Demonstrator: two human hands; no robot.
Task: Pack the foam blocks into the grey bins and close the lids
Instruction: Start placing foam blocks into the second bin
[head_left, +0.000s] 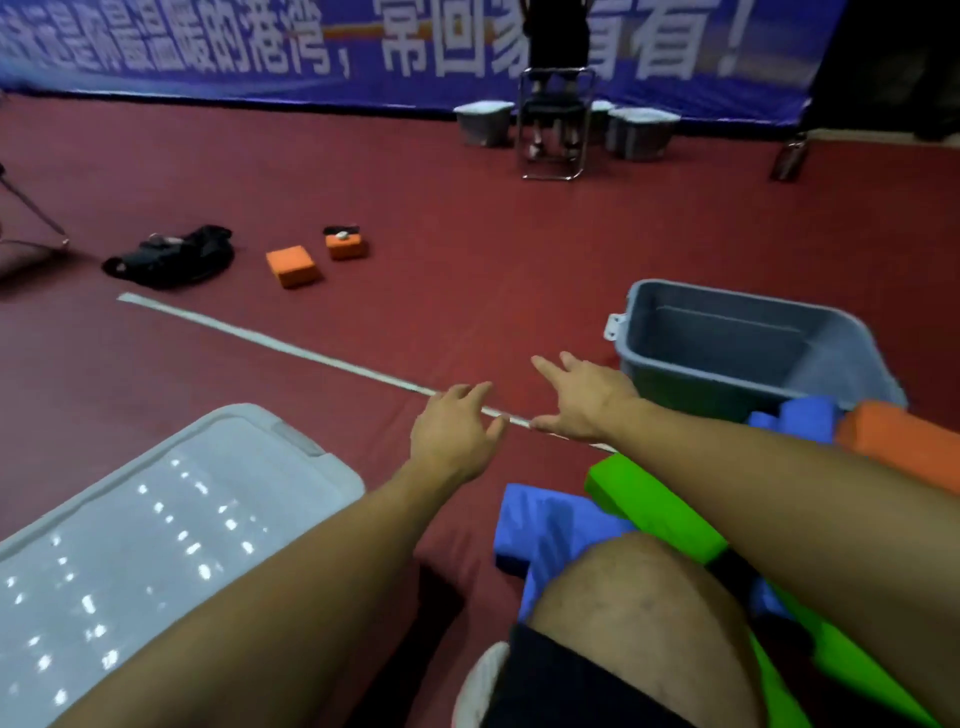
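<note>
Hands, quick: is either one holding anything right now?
Left hand: open, fingers relaxed, holding nothing.
Right hand: open, fingers spread, holding nothing.

Left hand (453, 434) and right hand (582, 397) outstretched, fingers relaxed.

- The open bin (737, 358) sat on the floor (415, 208) at right, with foam blocks (649, 499) heaped before it.
- A lid (156, 519) lay flat at left — well apart from the bin.
- Two lone blocks (292, 266) rested farther back, a bag (171, 254) just left of them.
</note>
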